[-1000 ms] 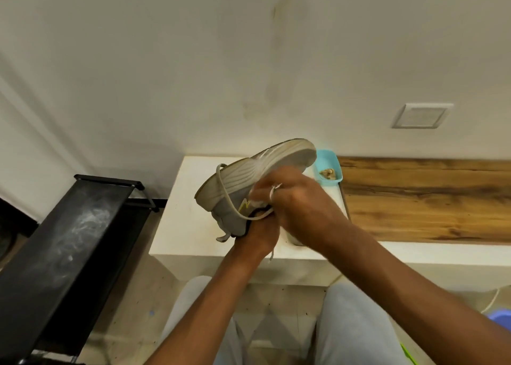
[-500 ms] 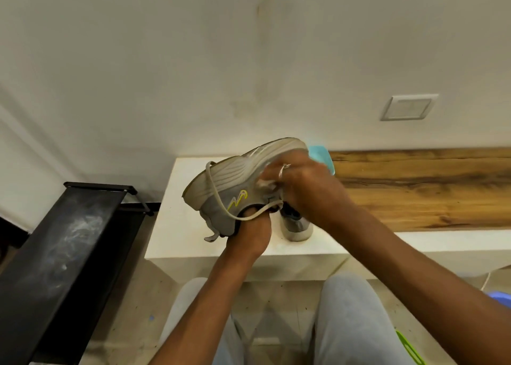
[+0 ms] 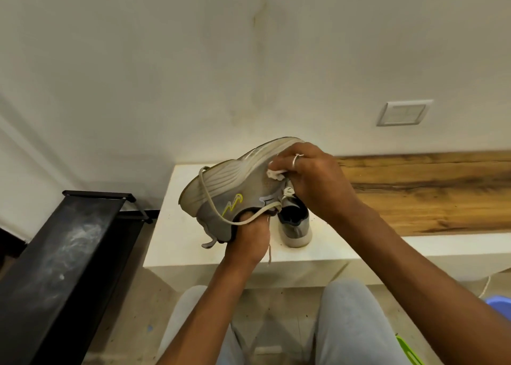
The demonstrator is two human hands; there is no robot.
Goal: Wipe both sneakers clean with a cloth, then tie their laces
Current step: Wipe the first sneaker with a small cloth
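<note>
Biggest worry here: the held sneaker (image 3: 229, 182) is up in the air over the left part of the white ledge (image 3: 177, 226), sole tipped up and away. It's gripped only at the collar by the left hand (image 3: 249, 240), fingers tucked inside the opening. If hard rubbing is applied at the toe end, the shoe could get twisted out of that grip and dropped on the ledge or the floor.

The loose lace (image 3: 206, 187) is looped over the sole on the left, and a free end hangs below the left hand. It could easily get snagged, or dragged through whatever dirt is wiped off.

Further right, the cloth (image 3: 275, 172) is pinched small in the right hand (image 3: 312, 182) and pressed on the shoe's side near the forefoot. So little of it is exposed that it could be lost from the fingers mid-wipe.

The second sneaker (image 3: 294, 226) is parked upright near the ledge's front edge, just beside the left hand, heel toward the person. It could be knocked off by a dropped shoe.

Looks-wise, for the held one: a grey knit upper, a yellow-green zigzag logo on the side, and a pale ribbed sole that looks dingy around the rim. The lace is plainly undone.
</note>
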